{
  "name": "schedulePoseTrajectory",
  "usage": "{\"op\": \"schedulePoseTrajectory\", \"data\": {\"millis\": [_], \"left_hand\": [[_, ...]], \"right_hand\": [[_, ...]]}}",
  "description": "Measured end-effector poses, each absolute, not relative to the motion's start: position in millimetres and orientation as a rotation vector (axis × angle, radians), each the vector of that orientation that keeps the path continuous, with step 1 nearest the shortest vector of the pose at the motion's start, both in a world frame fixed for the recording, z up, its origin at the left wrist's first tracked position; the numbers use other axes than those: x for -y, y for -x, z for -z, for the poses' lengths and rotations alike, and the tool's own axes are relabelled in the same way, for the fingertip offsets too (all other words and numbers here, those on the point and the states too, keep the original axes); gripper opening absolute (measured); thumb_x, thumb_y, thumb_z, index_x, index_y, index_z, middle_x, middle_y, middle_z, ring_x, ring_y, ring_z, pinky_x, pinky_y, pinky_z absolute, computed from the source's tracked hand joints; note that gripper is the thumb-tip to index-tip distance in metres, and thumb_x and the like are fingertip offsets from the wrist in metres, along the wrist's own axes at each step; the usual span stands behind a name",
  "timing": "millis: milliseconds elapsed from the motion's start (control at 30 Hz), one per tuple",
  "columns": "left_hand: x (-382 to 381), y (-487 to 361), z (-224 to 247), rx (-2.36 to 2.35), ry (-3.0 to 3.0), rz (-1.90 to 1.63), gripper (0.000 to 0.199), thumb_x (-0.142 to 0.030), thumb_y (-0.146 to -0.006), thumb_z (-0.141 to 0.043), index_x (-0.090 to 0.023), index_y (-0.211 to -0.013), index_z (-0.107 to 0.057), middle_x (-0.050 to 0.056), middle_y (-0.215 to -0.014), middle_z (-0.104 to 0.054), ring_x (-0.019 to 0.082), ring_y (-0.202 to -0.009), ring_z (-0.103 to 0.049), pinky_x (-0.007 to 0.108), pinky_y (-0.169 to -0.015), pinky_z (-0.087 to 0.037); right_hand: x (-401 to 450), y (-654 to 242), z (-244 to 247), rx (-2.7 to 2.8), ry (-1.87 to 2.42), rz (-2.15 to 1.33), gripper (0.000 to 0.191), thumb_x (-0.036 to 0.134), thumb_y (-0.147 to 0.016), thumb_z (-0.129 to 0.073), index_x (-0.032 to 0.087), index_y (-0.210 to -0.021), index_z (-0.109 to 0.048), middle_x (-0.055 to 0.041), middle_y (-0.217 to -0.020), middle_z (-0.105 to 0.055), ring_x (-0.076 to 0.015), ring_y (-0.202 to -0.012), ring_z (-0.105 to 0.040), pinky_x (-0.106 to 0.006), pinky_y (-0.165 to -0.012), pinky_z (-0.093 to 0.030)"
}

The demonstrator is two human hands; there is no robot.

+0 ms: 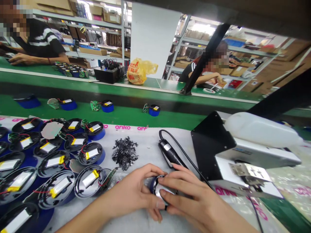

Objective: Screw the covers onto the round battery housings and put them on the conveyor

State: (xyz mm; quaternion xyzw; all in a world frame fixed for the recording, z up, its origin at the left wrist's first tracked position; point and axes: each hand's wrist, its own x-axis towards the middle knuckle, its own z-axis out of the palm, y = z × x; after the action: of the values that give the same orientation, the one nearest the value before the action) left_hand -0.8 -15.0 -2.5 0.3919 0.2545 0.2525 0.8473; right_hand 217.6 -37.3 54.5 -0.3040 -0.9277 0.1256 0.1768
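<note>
A small round housing [158,188], dark blue at the side with a shiny grey top, is between my two hands. My left hand [138,191] curls around its left side, thumb against the near edge. My right hand [194,191] lies over its right part with the fingers bent onto the top, hiding much of it. Just beyond my right hand lies a black corded tool [168,151], apparently an electric screwdriver. A heap of small black parts [124,153] sits on the white sheet beyond my left hand.
Several blue housings [91,153] with batteries and wires crowd the left. A metal and black machine [255,174] stands at right, beside a white plastic container [259,129]. More housings [154,110] line the green bench. Co-workers sit across, near a yellow bag [138,72].
</note>
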Motion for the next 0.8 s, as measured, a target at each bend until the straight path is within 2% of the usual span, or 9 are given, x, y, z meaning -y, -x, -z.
{"op": "schedulePoseTrajectory", "data": {"millis": [100, 167, 267, 367, 600, 667, 800], "left_hand": [[14, 3, -1, -0.54, -0.864, -0.546, 0.033, -0.028, -0.085, -0.076, -0.022, -0.112, -0.058, 0.008, -0.128, -0.063, 0.013, -0.063, -0.077, 0.022, -0.057, -0.061], [14, 3, -3, -0.553, -0.875, -0.543, 0.031, -0.03, -0.087, -0.074, -0.022, -0.114, -0.059, 0.009, -0.131, -0.063, 0.013, -0.063, -0.077, 0.022, -0.058, -0.061], [16, 1, -4, -0.594, -0.874, -0.534, 0.037, -0.033, -0.086, -0.075, -0.02, -0.116, -0.06, 0.009, -0.121, -0.068, 0.013, -0.061, -0.076, 0.021, -0.058, -0.061], [17, -1, -4, -0.634, -0.873, -0.541, 0.043, -0.038, -0.083, -0.077, -0.019, -0.117, -0.06, 0.008, -0.114, -0.071, 0.013, -0.059, -0.076, 0.022, -0.056, -0.061], [23, -5, -6, -0.72, -0.941, -0.55, 0.044, -0.031, -0.078, -0.081, -0.019, -0.116, -0.061, 0.008, -0.121, -0.07, 0.007, -0.053, -0.072, 0.017, -0.052, -0.056], [25, -8, -8, -0.777, -0.951, -0.575, 0.04, -0.031, -0.08, -0.078, -0.019, -0.115, -0.062, 0.007, -0.115, -0.072, 0.007, -0.049, -0.069, 0.016, -0.049, -0.055], [29, -16, -10, -0.867, -0.947, -0.607, 0.038, -0.035, -0.08, -0.078, -0.018, -0.111, -0.064, 0.003, -0.088, -0.077, 0.007, -0.041, -0.063, 0.015, -0.042, -0.05]], "right_hand": [[42, -212, -62, 2.6, 0.933, -0.213, 0.026, 0.022, -0.099, -0.052, 0.026, -0.114, -0.073, -0.0085, -0.125, -0.07, -0.0231, -0.12, -0.062, -0.042, -0.107, -0.05], [44, -211, -63, 2.559, 0.987, -0.189, 0.027, 0.019, -0.098, -0.051, 0.028, -0.11, -0.074, -0.0078, -0.121, -0.07, -0.0233, -0.118, -0.062, -0.04, -0.102, -0.053], [45, -213, -58, 2.538, 1.03, -0.257, 0.023, 0.022, -0.098, -0.055, 0.03, -0.113, -0.071, -0.0039, -0.11, -0.073, -0.0205, -0.105, -0.066, -0.043, -0.106, -0.048], [43, -215, -51, 2.527, 1.062, -0.365, 0.021, 0.024, -0.097, -0.06, 0.026, -0.116, -0.068, -0.0022, -0.104, -0.073, -0.0191, -0.096, -0.068, -0.046, -0.109, -0.044], [44, -214, -42, 2.372, 1.094, -0.506, 0.019, 0.023, -0.094, -0.066, 0.027, -0.112, -0.068, -0.0014, -0.1, -0.072, -0.0196, -0.093, -0.067, -0.046, -0.106, -0.043], [44, -213, -40, 2.362, 1.118, -0.521, 0.021, 0.019, -0.09, -0.07, 0.025, -0.11, -0.069, -0.0024, -0.099, -0.072, -0.0213, -0.093, -0.065, -0.045, -0.101, -0.046], [47, -208, -43, 2.34, 1.244, -0.572, 0.026, 0.015, -0.085, -0.074, 0.024, -0.109, -0.07, -0.0026, -0.102, -0.071, -0.0221, -0.095, -0.061, -0.042, -0.095, -0.049]]}}
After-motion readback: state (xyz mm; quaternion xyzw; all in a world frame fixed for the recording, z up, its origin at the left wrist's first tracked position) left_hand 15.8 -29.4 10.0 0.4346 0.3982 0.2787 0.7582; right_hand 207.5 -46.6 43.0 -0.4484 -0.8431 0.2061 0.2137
